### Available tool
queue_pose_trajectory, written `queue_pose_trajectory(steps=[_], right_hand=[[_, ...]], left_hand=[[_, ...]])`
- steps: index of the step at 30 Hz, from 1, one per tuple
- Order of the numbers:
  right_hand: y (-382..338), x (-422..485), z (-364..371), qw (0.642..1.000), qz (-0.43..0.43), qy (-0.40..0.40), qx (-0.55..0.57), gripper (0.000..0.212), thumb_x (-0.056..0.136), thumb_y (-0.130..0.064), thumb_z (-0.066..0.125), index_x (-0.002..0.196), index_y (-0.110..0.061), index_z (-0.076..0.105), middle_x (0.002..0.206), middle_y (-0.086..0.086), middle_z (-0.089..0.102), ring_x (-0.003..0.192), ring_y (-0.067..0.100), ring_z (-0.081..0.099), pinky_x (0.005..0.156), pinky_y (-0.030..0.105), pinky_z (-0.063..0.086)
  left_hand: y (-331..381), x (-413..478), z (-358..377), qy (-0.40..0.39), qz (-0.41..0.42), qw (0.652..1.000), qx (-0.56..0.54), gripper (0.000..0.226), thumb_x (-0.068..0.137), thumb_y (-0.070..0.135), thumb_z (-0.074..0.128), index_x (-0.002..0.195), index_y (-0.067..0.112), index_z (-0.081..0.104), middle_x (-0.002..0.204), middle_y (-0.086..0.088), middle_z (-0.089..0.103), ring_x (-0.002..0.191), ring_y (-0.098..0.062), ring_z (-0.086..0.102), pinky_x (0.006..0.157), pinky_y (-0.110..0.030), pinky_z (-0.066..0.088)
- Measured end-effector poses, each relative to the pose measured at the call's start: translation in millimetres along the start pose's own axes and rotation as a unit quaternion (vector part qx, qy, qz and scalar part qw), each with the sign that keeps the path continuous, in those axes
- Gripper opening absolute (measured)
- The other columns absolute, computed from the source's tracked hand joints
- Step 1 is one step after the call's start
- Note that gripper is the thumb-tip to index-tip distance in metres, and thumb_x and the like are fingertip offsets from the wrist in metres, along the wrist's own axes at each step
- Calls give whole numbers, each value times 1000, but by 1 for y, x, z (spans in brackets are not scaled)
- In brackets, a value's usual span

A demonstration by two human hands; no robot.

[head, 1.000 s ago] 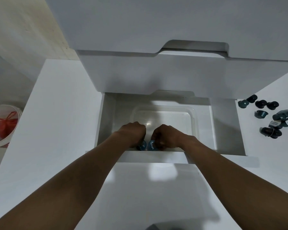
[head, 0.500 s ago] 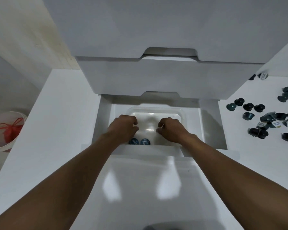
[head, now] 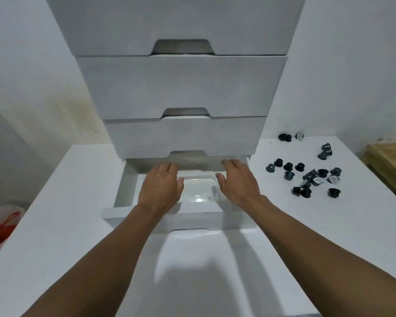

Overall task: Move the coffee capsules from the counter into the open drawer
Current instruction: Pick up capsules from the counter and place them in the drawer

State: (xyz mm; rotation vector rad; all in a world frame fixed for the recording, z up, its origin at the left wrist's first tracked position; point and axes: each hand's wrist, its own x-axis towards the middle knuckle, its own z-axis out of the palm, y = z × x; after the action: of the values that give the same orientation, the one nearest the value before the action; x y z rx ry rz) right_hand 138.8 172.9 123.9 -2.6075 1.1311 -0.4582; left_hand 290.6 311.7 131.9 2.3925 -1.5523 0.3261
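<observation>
Left hand (head: 160,187) and right hand (head: 238,184) empty, fingers loose and wide, over open drawer (head: 192,219); clear tray (head: 199,186) between thumbs. Coffee capsules (head: 306,177) scattered on counter (head: 284,216), well right of right fingers. None visible in drawer; likely most of task left

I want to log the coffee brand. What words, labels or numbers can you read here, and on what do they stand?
No text can be read.
Labelled capsules on the counter: pale labels, print too small and blurred.
Drawer fronts and clear tray: no writing visible.
</observation>
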Motion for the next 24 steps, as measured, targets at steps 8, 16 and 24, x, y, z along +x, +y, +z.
queue_pose_trajectory(steps=[8,16,24], right_hand=[[27,-102,-78,996,40,78,-13,42,96,-32,44,132,-10,46,129,9,52,120,29,46,96,36,40],[88,-175,-129,990,111,87,2,37,95,-31,45,127,-13,51,125,6,56,117,27,50,93,36,40],[190,-195,-163,986,146,77,12,34,95,-27,45,123,-10,54,123,9,57,116,27,52,94,36,40]], left_hand=[[81,-35,-52,50,86,994,-39,28,82,23,67,101,2,63,90,-18,66,79,-37,61,70,-41,53],[185,-60,-64,44,151,983,-91,25,87,22,61,103,2,63,96,-18,66,87,-37,61,75,-40,50],[288,-42,-33,2,156,981,-112,33,95,27,45,121,9,55,116,-9,58,104,-28,56,79,-38,47]])
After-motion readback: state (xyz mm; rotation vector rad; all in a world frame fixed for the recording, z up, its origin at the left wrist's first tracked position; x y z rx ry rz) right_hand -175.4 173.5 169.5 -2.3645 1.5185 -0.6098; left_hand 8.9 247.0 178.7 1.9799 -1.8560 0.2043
